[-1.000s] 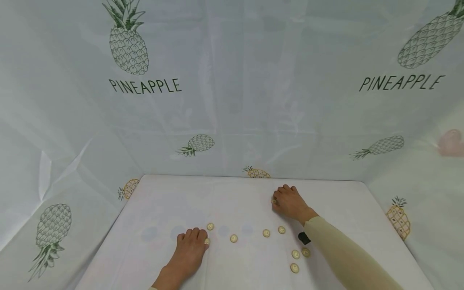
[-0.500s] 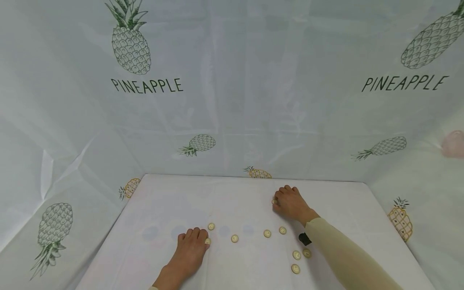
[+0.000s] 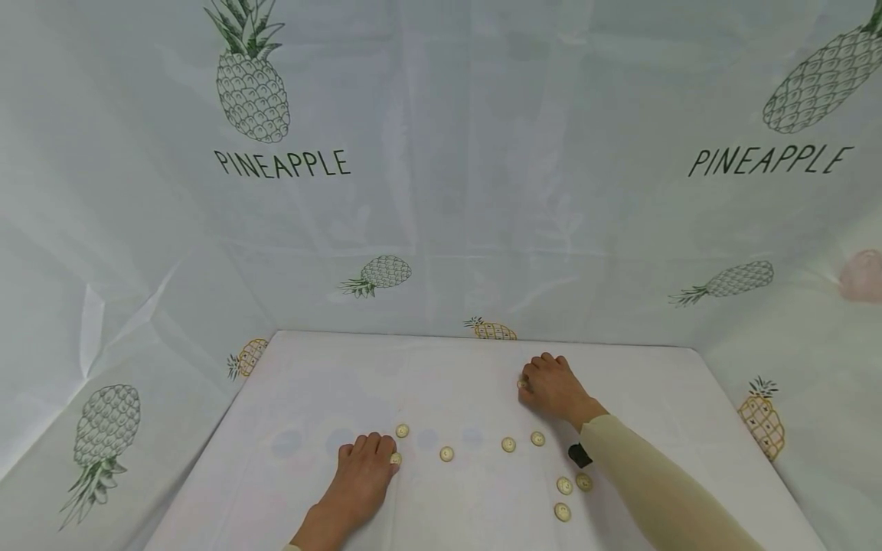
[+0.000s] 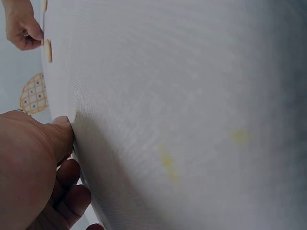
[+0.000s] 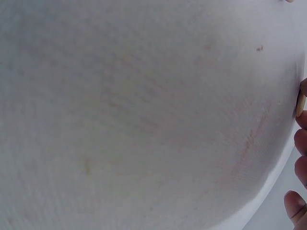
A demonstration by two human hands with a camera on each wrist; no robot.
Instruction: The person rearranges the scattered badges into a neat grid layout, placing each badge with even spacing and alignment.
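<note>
In the head view, my left hand (image 3: 361, 476) rests low on the white table, its fingers curled. It pinches a small cream button-like disc (image 3: 396, 458) at the thumb side. In the left wrist view, my left thumb (image 4: 61, 136) touches the cloth; that disc is hidden there. Farther back, my right hand (image 3: 553, 388) holds another cream disc (image 3: 521, 383) between thumb and forefinger. The right wrist view shows this disc (image 5: 301, 103) edge-on by the fingertips. Nearest the left hand lie a loose disc (image 3: 403, 431) and another disc (image 3: 446, 454). Their faces carry small dark marks.
Right of centre lie two more discs, one (image 3: 508, 445) beside the other (image 3: 537, 438). Three others, including a darker disc (image 3: 584, 481), lie left of the right sleeve (image 3: 654, 474). A small black object (image 3: 579, 455) lies by that sleeve. Pineapple-print sheeting (image 3: 441, 191) surrounds the table (image 3: 331, 367).
</note>
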